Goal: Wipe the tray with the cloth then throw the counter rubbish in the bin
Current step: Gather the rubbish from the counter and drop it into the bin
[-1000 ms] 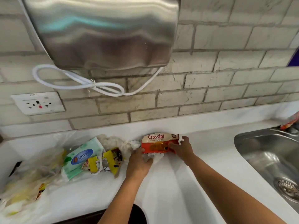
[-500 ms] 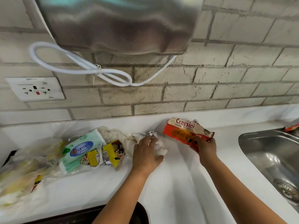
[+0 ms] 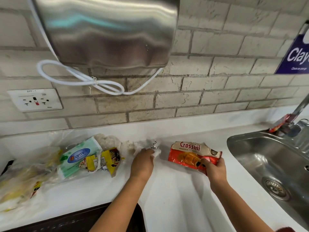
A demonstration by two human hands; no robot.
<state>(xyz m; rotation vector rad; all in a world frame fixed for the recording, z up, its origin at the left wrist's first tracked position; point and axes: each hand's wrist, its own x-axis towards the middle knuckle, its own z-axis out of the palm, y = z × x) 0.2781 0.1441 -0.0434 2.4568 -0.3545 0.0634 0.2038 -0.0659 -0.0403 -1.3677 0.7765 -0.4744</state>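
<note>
White counter (image 3: pixel 175 190) runs under a brick wall, bare at 6 o'clock where both forearms enter. The right hand (image 3: pixel 214 171), at about 4 o'clock from centre, pinches the red Crossini wrapper (image 3: pixel 189 154) by its near edge, seemingly lifted clear for binning; the left hand (image 3: pixel 143 162), near centre, has its fingers curled on crumpled white tissue (image 3: pixel 147 145), probably gathering it into one load. Farther off at 9 o'clock, the remaining rubbish, a green tissue pack (image 3: pixel 76 156) and a yellow packet (image 3: pixel 107 159), lies untouched by the wall; sink (image 3: pixel 267 158) at 3 o'clock, steel dryer (image 3: pixel 107 30) at 12; no tray, cloth or bin in view.
</note>
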